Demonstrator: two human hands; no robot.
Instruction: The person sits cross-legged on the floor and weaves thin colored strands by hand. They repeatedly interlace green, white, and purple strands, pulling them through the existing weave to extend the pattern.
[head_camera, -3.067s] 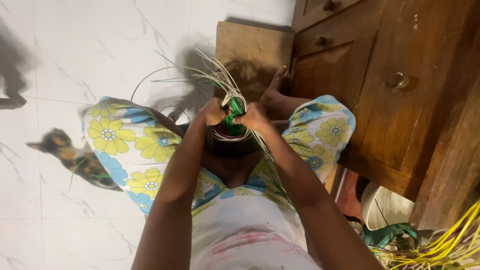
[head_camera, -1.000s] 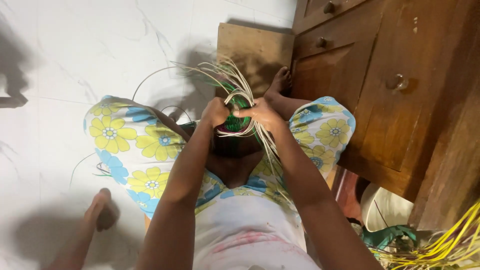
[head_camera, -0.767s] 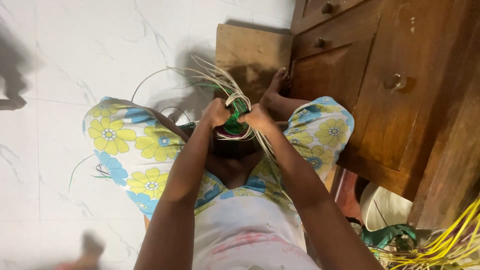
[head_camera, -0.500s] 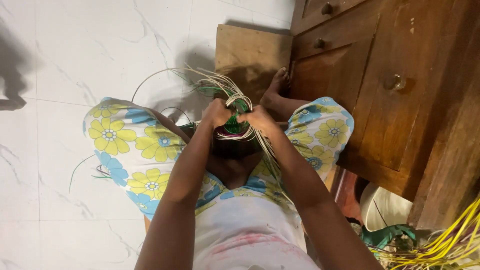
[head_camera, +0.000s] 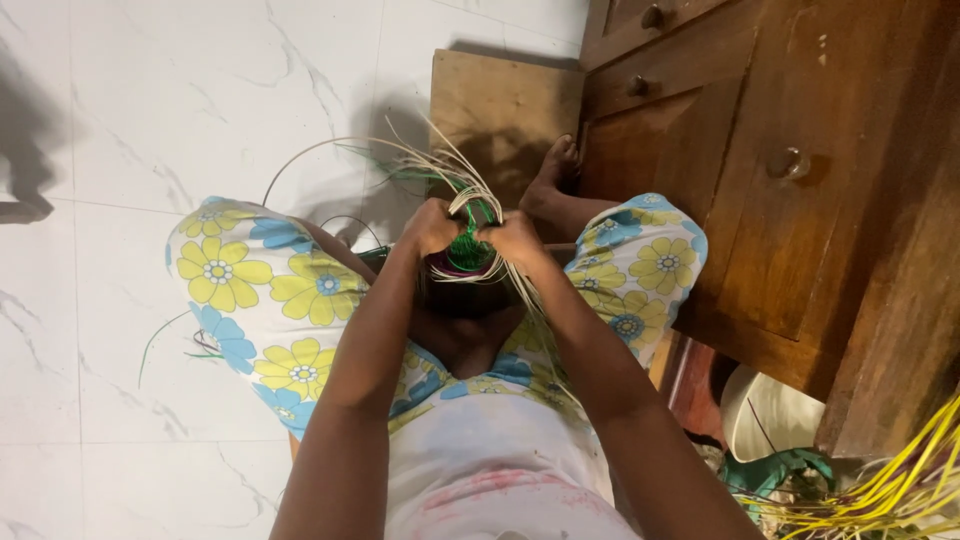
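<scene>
I sit with a small woven basket (head_camera: 462, 272) of green, purple and pale strips held between my knees. My left hand (head_camera: 430, 226) grips its left rim and pale cane strands. My right hand (head_camera: 514, 240) grips the right rim, close against the left hand. Long pale cane strands (head_camera: 440, 165) fan up and outward from the basket, and a green strip (head_camera: 466, 238) runs between my hands. The basket's lower part is hidden behind my hands and wrists.
A wooden board (head_camera: 503, 112) lies on the white marble floor (head_camera: 150, 110) in front of my foot (head_camera: 550, 178). A dark wooden cabinet (head_camera: 780, 170) stands at the right. Yellow strips (head_camera: 900, 480) and a white bowl (head_camera: 765, 412) lie at lower right.
A cat and then another person's foot passed at lower left and are gone. My hands stayed on the basket, shifting slightly as the strands swung.
</scene>
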